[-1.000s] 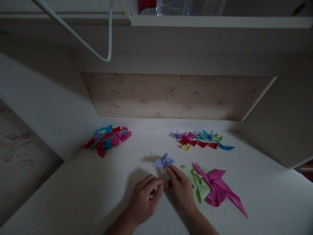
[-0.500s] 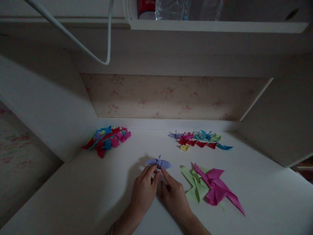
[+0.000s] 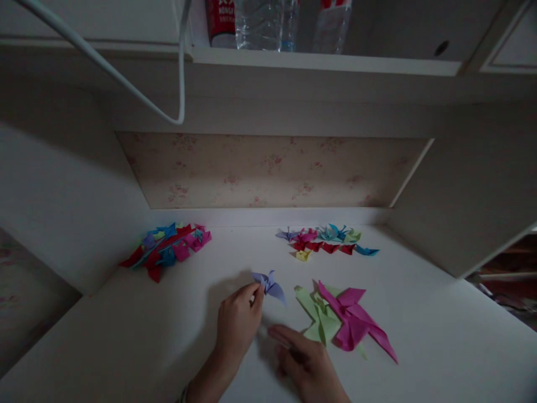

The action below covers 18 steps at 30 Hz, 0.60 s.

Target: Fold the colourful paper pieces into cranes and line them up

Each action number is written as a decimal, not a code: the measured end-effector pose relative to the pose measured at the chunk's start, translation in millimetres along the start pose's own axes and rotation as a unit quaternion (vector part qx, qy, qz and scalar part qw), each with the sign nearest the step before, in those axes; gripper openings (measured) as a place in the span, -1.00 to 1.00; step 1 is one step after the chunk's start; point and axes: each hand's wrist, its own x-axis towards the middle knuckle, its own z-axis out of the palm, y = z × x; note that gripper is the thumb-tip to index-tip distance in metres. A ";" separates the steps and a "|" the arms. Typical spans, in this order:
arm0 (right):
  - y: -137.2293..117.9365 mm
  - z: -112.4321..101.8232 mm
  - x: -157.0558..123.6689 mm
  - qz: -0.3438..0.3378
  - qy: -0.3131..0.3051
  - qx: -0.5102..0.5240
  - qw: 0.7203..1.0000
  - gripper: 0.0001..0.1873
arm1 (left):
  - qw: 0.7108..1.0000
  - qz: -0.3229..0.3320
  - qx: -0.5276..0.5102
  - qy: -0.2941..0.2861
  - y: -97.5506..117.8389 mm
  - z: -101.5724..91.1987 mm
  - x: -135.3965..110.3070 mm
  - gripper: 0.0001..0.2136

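A small lilac paper crane [image 3: 268, 282] is pinched at its lower edge by the fingertips of my left hand [image 3: 238, 324], just above the white desk [image 3: 126, 347]. My right hand [image 3: 304, 361] lies lower and to the right, fingers loosely spread, holding nothing, close to a larger folded green paper [image 3: 314, 313] and a larger magenta folded paper [image 3: 352, 322] that overlaps it.
A pile of mixed red, blue and pink folded papers [image 3: 165, 249] sits at the back left. A row of small coloured cranes [image 3: 327, 238] lines the back right. Bottles [image 3: 260, 22] stand on the shelf above, and a white cable [image 3: 126, 84] hangs down.
My right hand has let go of the lilac crane and drawn back toward me. My left hand now holds the crane alone, tilted. The view has shifted.
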 end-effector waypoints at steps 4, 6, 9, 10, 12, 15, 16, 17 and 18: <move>4.3 -76.4 -34.8 0.044 0.065 0.002 0.997 -0.61 | 0.999 0.013 -0.039 -0.008 33.5 13.0 17.4 -0.76; 11.2 -129.3 -46.7 0.069 0.162 -0.017 0.984 -0.55 | 0.998 0.021 -0.065 -0.010 55.6 26.4 26.7 -0.76; 30.2 -209.3 -52.9 0.115 0.329 -0.064 0.935 -0.46 | 0.995 0.029 -0.092 -0.033 93.7 55.6 40.2 -0.76; 37.9 -232.1 -52.1 0.132 0.375 -0.078 0.914 -0.43 | 0.994 0.032 -0.095 -0.047 107.2 67.4 44.8 -0.76; 52.7 -267.3 -47.5 0.170 0.431 -0.098 0.881 -0.41 | 0.992 0.037 -0.091 -0.079 134.3 93.0 54.7 -0.76; 67.8 -292.4 -37.6 0.197 0.465 -0.105 0.857 -0.42 | 0.991 0.036 -0.062 -0.113 171.2 134.6 72.0 -0.75; 70.3 -294.8 -34.6 0.203 0.456 -0.120 0.858 -0.42 | 0.991 0.038 -0.049 -0.114 181.7 148.4 78.3 -0.75; 72.0 -295.5 -32.1 0.209 0.437 -0.142 0.863 -0.44 | 0.992 0.040 -0.039 -0.112 191.1 162.0 84.7 -0.76; 72.9 -295.2 -30.2 0.217 0.410 -0.170 0.869 -0.45 | 0.992 0.044 -0.031 -0.112 199.5 175.0 91.0 -0.77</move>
